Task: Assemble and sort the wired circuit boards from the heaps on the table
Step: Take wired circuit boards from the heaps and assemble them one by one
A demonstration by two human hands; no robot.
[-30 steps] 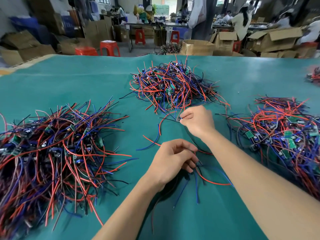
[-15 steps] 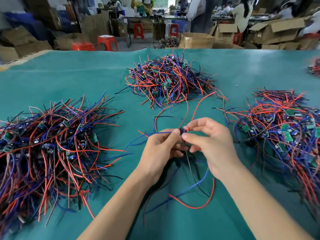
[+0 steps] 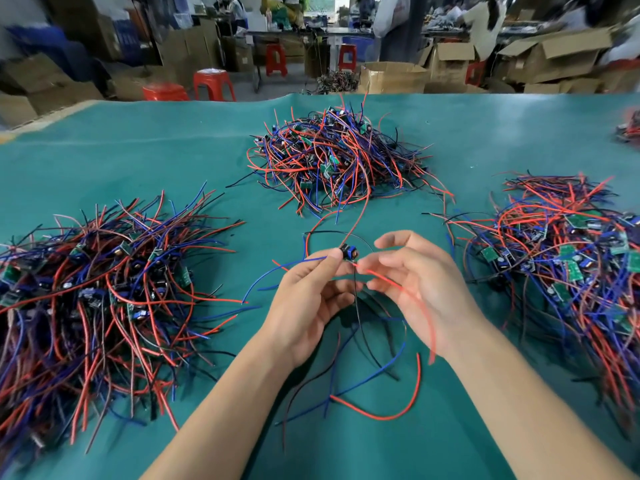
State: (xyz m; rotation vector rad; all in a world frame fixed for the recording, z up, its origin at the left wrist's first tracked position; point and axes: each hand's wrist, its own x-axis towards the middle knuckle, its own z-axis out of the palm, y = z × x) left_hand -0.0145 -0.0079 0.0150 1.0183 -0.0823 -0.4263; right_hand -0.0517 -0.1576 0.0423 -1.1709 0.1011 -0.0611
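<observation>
A small wired circuit board [image 3: 348, 253] sits raised above the teal table [image 3: 138, 161], between our two hands, its red, blue and black leads trailing outward. Our left hand [image 3: 304, 299] pinches the board at its edge between thumb and forefinger, likely to keep it steady and turned toward us for checking. Our right hand [image 3: 422, 282] is loosely spread, its fingertips [image 3: 362, 269] pinching a red wire [image 3: 401, 292] just below the board, apparently drawing that lead clear of the others; the wire blurs as it runs across the palm. Loose leads [image 3: 374, 389] lie on the cloth beneath our wrists. Three heaps ring the work: a left heap [image 3: 93, 289], a far heap [image 3: 332, 161] and a right heap [image 3: 568, 258], near enough to reach. Cardboard boxes [image 3: 391, 77] and red stools [image 3: 211, 84] stand beyond.
</observation>
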